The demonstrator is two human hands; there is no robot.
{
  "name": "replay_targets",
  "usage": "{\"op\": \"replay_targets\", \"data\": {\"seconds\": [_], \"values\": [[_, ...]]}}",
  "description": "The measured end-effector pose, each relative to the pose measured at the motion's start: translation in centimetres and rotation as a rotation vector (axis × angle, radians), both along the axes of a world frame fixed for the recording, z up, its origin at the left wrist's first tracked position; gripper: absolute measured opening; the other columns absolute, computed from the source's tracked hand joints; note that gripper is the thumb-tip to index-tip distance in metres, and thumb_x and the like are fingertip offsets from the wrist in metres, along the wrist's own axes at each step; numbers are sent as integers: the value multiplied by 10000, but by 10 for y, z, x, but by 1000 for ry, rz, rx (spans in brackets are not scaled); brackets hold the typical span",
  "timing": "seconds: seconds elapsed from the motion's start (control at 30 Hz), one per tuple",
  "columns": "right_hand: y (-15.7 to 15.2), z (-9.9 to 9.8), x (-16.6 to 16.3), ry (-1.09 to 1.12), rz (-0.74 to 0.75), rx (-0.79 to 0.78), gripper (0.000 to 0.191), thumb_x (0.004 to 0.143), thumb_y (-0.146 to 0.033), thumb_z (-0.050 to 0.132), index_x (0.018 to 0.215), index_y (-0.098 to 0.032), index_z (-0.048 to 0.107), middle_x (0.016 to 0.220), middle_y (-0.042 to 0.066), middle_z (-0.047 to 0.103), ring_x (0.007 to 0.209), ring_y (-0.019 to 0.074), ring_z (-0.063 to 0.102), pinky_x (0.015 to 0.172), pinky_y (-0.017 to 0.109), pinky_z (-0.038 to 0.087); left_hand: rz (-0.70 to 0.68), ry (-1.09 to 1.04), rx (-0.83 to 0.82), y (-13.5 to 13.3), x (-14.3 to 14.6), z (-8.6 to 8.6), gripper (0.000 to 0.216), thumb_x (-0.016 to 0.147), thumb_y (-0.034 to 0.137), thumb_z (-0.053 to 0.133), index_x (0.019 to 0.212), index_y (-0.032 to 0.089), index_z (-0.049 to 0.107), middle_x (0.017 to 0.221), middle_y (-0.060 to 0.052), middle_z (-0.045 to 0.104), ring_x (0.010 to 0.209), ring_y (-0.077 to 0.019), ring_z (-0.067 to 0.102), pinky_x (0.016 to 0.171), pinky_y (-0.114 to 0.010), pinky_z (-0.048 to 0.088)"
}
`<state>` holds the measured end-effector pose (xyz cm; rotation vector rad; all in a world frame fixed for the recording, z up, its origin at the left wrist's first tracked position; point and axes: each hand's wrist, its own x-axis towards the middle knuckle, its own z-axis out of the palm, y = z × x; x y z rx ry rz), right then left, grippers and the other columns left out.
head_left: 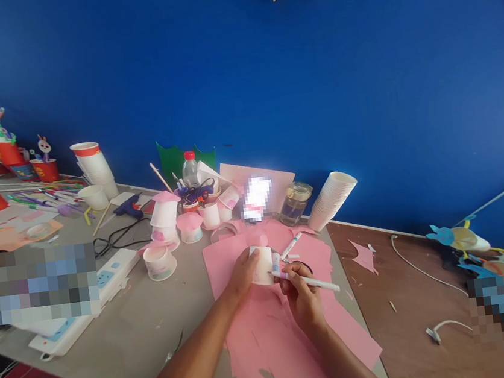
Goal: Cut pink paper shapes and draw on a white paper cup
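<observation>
My left hand point(242, 273) is closed round the side of a white paper cup point(262, 265), which it holds above pink paper sheets point(270, 345). A rounded pink shape point(256, 237) shows at the cup's top. In my right hand point(304, 295) is a white marker pen point(318, 282), its tip end close to the cup's right side; whether it touches I cannot tell. A marker cap or second pen point(275, 263) shows beside the cup, above my right fingers. Another marker point(292, 246) lies on the pink paper just behind.
A lit phone point(257, 197) leans at the back, left of a glass jar point(296, 203) and a tilted stack of paper cups point(333, 200). Pink-trimmed cups point(191, 227), a glue gun point(129, 208) and a power strip point(113, 271) stand left. A brown table point(398, 312) adjoins on the right.
</observation>
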<state>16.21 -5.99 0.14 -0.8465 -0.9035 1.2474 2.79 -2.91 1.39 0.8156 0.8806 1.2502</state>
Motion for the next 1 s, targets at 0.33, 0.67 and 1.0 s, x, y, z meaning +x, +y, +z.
{"op": "replay_targets", "data": {"seconds": [0.33,0.67,1.0], "values": [[1,-1,1,3,14,1,183,756,-350,687,662,-205,625,493,-56,478,482,92,421,532,236,384,-24,-24,-6,0,1,3,479,713,568,690,884,122,668,713,-54,671,600,-178,603,518,-280,467],[1,-4,3,0,50,25,147,731,-287,639,614,-201,620,459,-54,453,450,92,394,498,238,336,36,29,13,2,0,-3,464,718,558,690,864,117,672,738,-58,678,632,-167,600,561,-269,446],[1,-1,3,-37,60,18,124,703,-272,625,597,-207,615,451,-58,444,444,99,382,485,245,313,19,21,15,1,-1,-6,407,765,514,675,891,128,682,774,-66,686,642,-166,597,580,-280,452]]}}
